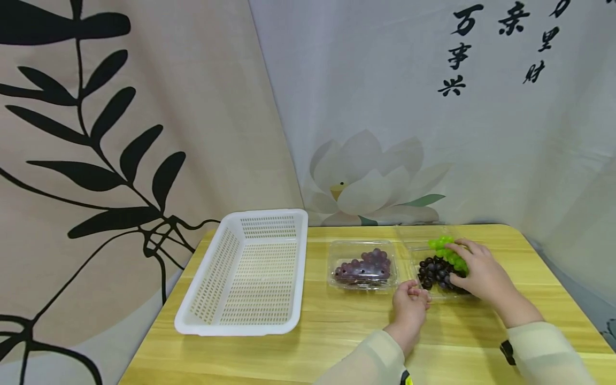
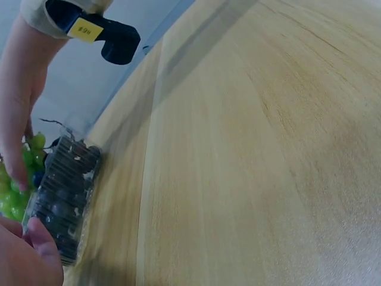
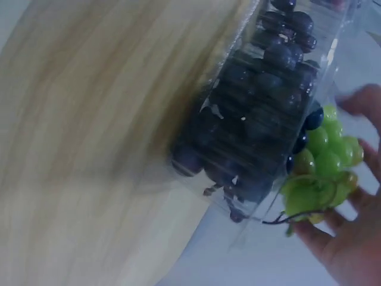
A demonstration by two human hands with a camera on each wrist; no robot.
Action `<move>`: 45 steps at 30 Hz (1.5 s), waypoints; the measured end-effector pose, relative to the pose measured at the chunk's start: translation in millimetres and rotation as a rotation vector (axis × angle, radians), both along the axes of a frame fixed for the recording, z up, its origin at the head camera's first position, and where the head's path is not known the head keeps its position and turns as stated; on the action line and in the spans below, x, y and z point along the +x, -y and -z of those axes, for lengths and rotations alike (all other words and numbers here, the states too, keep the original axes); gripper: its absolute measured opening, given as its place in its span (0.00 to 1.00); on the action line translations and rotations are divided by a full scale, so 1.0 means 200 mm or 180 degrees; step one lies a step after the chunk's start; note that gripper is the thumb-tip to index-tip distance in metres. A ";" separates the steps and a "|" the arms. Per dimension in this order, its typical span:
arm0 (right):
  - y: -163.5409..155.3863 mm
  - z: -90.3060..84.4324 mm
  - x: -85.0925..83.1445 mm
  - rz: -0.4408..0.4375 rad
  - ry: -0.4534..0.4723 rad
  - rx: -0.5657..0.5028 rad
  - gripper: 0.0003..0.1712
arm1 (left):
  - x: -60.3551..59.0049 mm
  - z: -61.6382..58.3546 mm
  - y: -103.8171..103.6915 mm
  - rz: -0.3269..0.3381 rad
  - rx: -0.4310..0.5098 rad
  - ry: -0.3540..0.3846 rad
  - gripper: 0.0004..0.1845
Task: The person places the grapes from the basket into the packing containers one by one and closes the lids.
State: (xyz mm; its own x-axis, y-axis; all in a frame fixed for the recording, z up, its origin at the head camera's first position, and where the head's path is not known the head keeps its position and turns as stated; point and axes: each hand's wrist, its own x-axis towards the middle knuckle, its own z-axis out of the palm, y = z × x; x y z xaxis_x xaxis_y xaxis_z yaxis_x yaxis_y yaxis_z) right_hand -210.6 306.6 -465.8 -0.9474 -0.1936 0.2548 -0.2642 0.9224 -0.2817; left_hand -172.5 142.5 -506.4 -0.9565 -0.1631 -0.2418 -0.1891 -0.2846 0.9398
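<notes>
A bunch of green grapes [image 3: 326,155] is in my right hand [image 1: 486,275], fingers curled round its side. It lies over the dark grapes [image 1: 435,272] in an open clear plastic box [image 3: 256,95] at the table's right side. My left hand [image 1: 410,307] holds this box's near left corner, thumb at the rim in the left wrist view. Just left of it sits another clear plastic box [image 1: 332,267] with reddish-purple grapes [image 1: 363,267] inside.
A white plastic basket [image 1: 299,267] with slotted walls stands on the left of the wooden table [image 1: 240,358]. Behind the table hangs a printed curtain [image 1: 216,107]. The open box's clear lid [image 1: 409,235] leans back toward it.
</notes>
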 end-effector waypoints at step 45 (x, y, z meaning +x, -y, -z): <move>-0.02 -0.01 0.08 -0.0128 -0.0521 -0.0044 0.20 | 0.00 0.00 0.02 0.0082 0.0057 0.0083 0.13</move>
